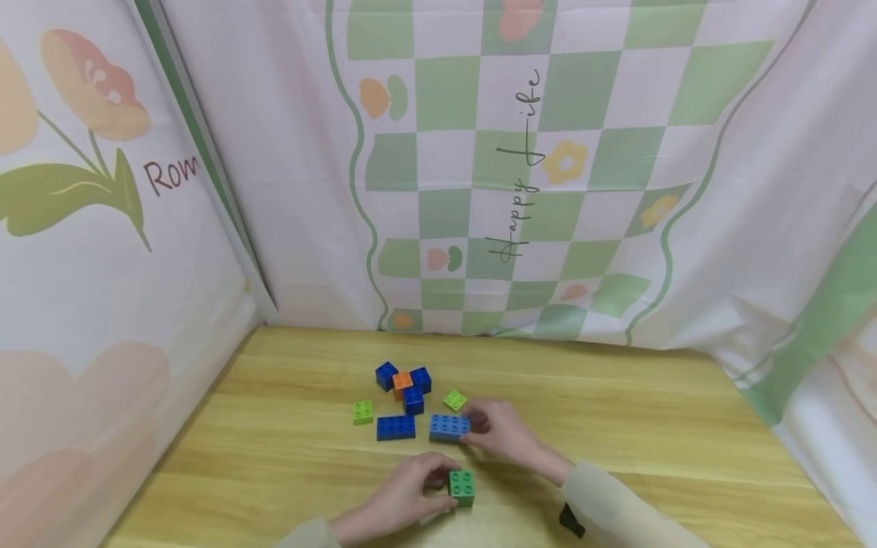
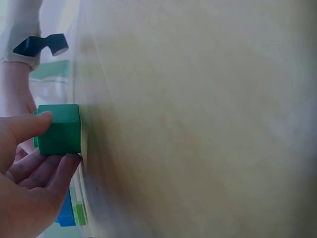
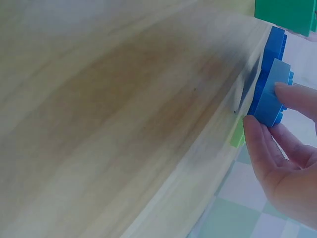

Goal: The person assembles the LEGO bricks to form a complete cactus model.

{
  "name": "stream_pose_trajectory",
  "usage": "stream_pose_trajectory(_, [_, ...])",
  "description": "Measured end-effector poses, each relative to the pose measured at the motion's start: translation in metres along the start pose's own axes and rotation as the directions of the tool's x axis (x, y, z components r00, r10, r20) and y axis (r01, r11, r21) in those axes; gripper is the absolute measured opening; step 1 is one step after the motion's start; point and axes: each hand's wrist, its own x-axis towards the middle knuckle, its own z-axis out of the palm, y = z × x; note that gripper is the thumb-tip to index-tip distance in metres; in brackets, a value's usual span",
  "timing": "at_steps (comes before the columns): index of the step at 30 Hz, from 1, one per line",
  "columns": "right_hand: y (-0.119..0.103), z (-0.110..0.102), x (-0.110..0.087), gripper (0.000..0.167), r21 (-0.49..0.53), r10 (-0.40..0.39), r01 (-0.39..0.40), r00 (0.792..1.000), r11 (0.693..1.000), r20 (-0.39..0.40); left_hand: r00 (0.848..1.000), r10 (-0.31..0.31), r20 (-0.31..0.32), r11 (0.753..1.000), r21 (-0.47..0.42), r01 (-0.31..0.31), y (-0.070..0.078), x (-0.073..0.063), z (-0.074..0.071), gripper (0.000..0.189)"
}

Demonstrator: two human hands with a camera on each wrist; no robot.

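My left hand (image 1: 404,493) pinches a green square toy building brick (image 1: 462,488) between thumb and fingers, low over the table at the front. In the left wrist view the thumb lies on one side of this green brick (image 2: 62,130) and the fingers on the other. Farther back, my right hand (image 1: 505,435) grips the right end of a lighter blue long brick (image 1: 448,428). The right wrist view shows thumb and fingertips on this blue brick (image 3: 273,94). Just left of it lies a dark blue long brick (image 1: 396,428). The two hands are apart.
Behind the long bricks, an orange brick (image 1: 402,383) sits among dark blue bricks (image 1: 413,399). Lime green bricks lie at left (image 1: 362,412) and near the right hand (image 1: 455,400). A black object (image 1: 572,521) shows by the right sleeve. A printed curtain (image 1: 479,190) hangs behind the wooden table (image 1: 274,457).
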Motion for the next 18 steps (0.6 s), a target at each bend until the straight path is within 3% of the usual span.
stream_pose_trajectory(10, [0.001, -0.006, -0.009, 0.028, 0.057, 0.011, -0.009, 1.000, 0.998, -0.025, 1.000, -0.001, -0.017, 1.000, 0.002, 0.001, -0.006, -0.003, -0.004, 0.040])
stream_pose_trajectory(18, [0.000, -0.011, -0.016, 0.026, 0.072, -0.005, 0.007, 0.999, 0.997, -0.036, 0.999, -0.014, -0.029, 0.998, -0.054, 0.012, -0.009, -0.005, -0.008, 0.039])
